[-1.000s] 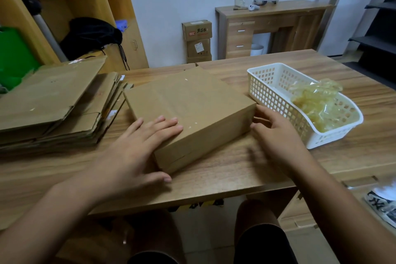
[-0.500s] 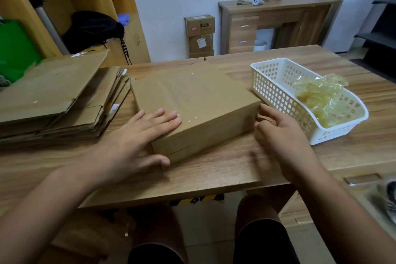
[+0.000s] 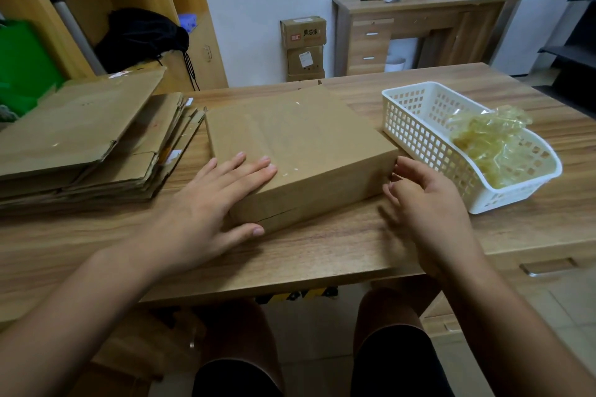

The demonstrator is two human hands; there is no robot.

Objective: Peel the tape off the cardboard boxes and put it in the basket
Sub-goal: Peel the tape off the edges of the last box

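A closed brown cardboard box [image 3: 309,142] lies flat in the middle of the wooden table [image 3: 322,255]. My left hand [image 3: 209,206] rests flat on its near left corner, fingers straight, thumb along the front side. My right hand [image 3: 425,203] sits at the box's near right corner with fingers loosely bent, fingertips touching the box edge. To the right stands a white plastic basket [image 3: 416,132] holding a crumpled wad of yellowish peeled tape [image 3: 490,138]. No tape strip is plainly visible on the box top.
A stack of flattened cardboard boxes [image 3: 87,142] lies on the table's left side. Behind are wooden shelves with a black bag [image 3: 142,35], two small boxes [image 3: 304,45] on the floor and a desk [image 3: 419,29].
The view shifted slightly. Both hands stay at the box's near corners; the right hand's fingers have bent more at the corner.
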